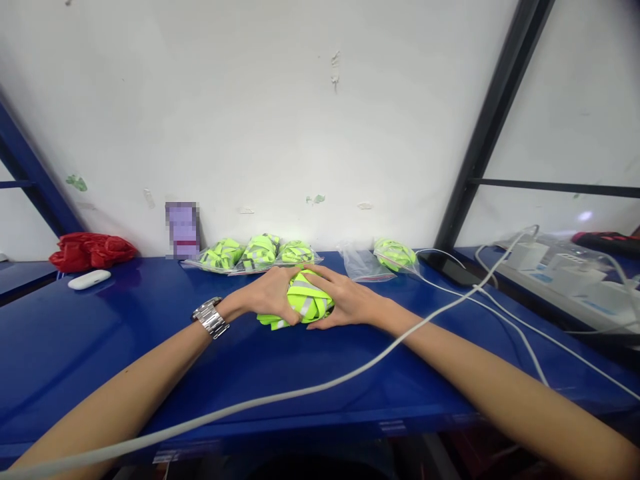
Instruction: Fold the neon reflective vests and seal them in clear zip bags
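Note:
A bundled neon-yellow reflective vest [305,301] with grey stripes lies on the blue shelf [125,347] in the middle. My left hand [270,294], with a metal watch on its wrist, wraps round the bundle's left side. My right hand [345,300] presses against its right side and top, fingers curled over it. Both hands squeeze the bundle together. Part of the vest sticks out below my left hand.
Three bagged vests [260,253] lie by the wall, another bagged vest [395,253] and an empty clear bag [361,264] to the right. White cables [450,307] cross the shelf from a power strip [560,273]. A red cloth [93,250] and a white case [89,279] sit far left.

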Tool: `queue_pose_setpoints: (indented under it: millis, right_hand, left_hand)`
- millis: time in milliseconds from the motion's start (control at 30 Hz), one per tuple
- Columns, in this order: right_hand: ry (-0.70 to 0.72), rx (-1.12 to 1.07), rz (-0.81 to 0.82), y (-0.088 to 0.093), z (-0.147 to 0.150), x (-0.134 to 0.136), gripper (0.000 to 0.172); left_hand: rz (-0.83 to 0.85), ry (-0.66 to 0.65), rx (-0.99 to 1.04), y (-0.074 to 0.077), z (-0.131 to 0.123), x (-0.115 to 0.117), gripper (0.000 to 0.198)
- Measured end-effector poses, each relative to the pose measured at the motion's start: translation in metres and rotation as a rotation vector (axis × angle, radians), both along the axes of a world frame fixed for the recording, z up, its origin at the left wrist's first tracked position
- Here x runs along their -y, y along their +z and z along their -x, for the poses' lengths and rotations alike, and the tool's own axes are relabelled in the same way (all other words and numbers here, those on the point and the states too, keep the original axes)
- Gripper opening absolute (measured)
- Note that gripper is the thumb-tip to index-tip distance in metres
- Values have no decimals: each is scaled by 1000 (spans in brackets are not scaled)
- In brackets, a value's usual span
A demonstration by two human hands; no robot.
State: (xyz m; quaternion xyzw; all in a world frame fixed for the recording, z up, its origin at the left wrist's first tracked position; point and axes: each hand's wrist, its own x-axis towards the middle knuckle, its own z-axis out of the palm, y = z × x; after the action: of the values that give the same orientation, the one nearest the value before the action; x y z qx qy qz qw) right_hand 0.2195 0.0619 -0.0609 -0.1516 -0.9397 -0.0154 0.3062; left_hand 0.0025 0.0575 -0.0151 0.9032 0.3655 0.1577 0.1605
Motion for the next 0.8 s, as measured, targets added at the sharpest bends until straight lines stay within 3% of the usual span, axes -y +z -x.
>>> queue_pose_setpoints:
  millis: [167,300,433,633,800]
  right_hand:
    - [-63,70,-104,-4,1,1,82]
    - [-60,76,-211,-2,4,1,80]
    - [-27,31,-271,2,6,1,74]
    - [-40,-13,-213,5,5,-2,75]
    - [-32,-59,-110,10,3,4,77]
  left_hand:
    - [-4,38,-77,5,-1,7,48]
    - [36,25,-65,5,0,16,55]
    - [-91,38,-57,1,2,23,71]
    - [-254,-40,-6,-15,4,19,64]
    - [-288,62,19,-20,1,20,68]
